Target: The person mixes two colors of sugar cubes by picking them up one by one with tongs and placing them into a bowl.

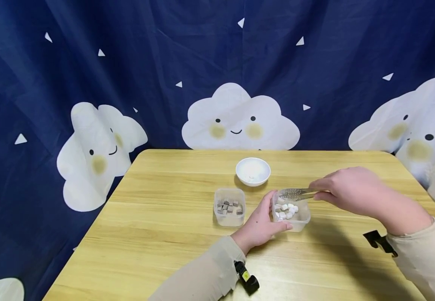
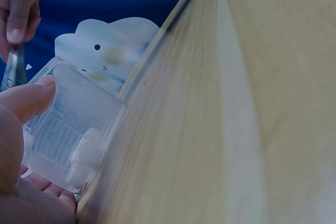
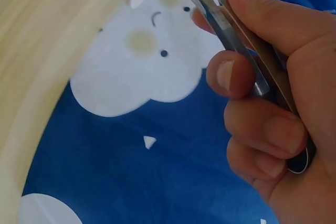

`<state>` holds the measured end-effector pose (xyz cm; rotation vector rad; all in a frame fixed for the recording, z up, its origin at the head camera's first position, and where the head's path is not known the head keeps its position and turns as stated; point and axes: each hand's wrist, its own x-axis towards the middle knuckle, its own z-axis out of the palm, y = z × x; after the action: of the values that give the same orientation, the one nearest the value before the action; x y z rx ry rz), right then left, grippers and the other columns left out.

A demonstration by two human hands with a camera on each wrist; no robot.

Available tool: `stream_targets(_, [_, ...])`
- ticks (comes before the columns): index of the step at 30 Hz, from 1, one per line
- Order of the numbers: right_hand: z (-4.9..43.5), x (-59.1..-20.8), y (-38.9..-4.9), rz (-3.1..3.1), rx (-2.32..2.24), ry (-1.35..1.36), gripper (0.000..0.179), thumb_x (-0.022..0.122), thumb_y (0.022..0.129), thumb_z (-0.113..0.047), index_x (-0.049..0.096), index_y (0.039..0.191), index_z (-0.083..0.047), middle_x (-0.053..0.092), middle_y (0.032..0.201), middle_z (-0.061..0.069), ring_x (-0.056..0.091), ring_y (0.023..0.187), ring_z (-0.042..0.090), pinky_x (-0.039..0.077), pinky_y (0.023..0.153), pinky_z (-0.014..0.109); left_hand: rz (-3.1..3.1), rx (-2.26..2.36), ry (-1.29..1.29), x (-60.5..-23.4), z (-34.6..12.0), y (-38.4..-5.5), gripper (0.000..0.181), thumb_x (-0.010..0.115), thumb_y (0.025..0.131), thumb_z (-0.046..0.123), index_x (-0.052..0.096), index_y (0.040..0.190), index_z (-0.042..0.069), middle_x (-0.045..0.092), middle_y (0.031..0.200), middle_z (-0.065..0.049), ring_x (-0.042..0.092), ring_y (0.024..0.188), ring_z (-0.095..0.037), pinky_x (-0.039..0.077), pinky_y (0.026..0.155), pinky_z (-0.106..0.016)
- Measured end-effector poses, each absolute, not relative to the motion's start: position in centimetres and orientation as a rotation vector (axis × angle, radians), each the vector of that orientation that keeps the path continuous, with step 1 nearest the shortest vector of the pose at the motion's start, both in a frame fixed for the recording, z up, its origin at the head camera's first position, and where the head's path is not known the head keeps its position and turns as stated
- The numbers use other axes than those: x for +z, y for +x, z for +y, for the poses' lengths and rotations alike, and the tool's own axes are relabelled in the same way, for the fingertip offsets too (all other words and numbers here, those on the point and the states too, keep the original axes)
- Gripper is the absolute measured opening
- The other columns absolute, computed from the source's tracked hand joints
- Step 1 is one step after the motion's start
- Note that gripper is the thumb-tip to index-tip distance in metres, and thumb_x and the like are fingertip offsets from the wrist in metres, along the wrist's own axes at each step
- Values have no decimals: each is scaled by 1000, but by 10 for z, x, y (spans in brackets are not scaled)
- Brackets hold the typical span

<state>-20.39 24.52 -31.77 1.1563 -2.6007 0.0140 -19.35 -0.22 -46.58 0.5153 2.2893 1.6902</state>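
Note:
My left hand (image 1: pixel 259 228) grips a clear plastic container (image 1: pixel 301 225) from its left side, thumb along the front and fingers at the back. White pieces (image 1: pixel 283 215) lie in the container, mostly toward its left. My right hand (image 1: pixel 347 190) holds metal tongs (image 1: pixel 296 193) with perforated ends over the container's back rim. In the right wrist view, thumb and fingers wrap the handle of the tongs (image 3: pixel 233 38). The left wrist view shows the thumb over the rim of the container (image 2: pixel 86 95). Nothing shows between the tips of the tongs.
Left of my left hand stands a second clear container (image 1: pixel 229 193) with several grey-brown cubes (image 1: pixel 229 207). A white bowl (image 1: pixel 253 170) sits farther back on the wooden table (image 1: pixel 165 217). Behind the table hangs a dark blue curtain (image 1: pixel 157 50) printed with clouds.

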Motion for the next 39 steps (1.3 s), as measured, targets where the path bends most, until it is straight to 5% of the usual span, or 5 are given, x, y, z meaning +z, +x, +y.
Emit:
stream_targets(17, [245,-318,-228,-2633,88,985,18,77,89,-28,77,107,-22,74,89,-8,69,72,16,51,52,46,2311,1668,518,-462,-4,-195,101,83,84,38,19,162,27,31,161,7,33,144,-14,27,119,-40])
stream_targets(26, [230,-335,-251,-2648,113,868,9,74,92,-32,75,98,-25,67,73,-7,63,62,19,44,46,44,2312,1664,511,-463,-2,-193,101,84,83,37,21,161,27,31,161,6,34,143,-15,28,118,-39])
stream_targets(39, [213,-351,-270,-2769,139,775,8,70,96,-29,70,90,-24,66,74,-4,65,66,23,46,49,47,2300,1700,518,-464,-1,-192,100,86,82,33,23,160,28,35,158,9,35,141,-9,28,118,-35])
